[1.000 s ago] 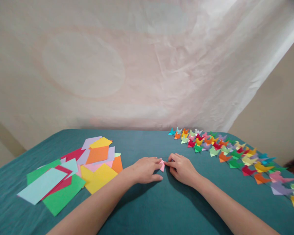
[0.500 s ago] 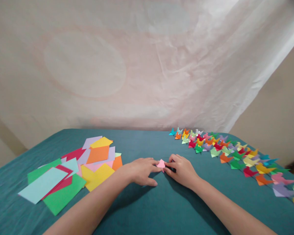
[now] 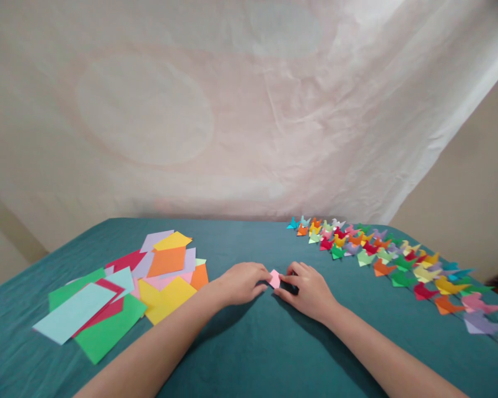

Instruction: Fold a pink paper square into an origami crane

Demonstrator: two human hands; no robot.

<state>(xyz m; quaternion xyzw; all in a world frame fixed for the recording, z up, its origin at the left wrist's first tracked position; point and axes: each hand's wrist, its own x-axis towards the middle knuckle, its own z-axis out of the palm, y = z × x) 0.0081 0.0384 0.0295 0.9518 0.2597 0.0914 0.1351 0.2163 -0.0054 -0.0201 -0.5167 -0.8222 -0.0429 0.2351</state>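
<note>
A small folded piece of pink paper (image 3: pixel 275 279) lies between my hands near the middle of the table. My left hand (image 3: pixel 244 283) pinches its left edge, thumb and fingers drawn together. From the right, my right hand (image 3: pixel 307 288) grips the other edge between thumb and index finger, the remaining fingers curled. The fingertips hide parts of the paper's sides, and its finer folds are too small to make out.
Overlapping sheets of coloured paper (image 3: pixel 108 331) are spread on the left of the green-blue tablecloth (image 3: pixel 249 354). Rows of small folded paper birds (image 3: pixel 384 268) stand along the right side. A pale hanging cloth (image 3: pixel 240 110) rises behind the table.
The fingers of my left hand have drawn in from a spread pose to a pinch at the paper's edge. My right hand stays nearly in place, holding the paper.
</note>
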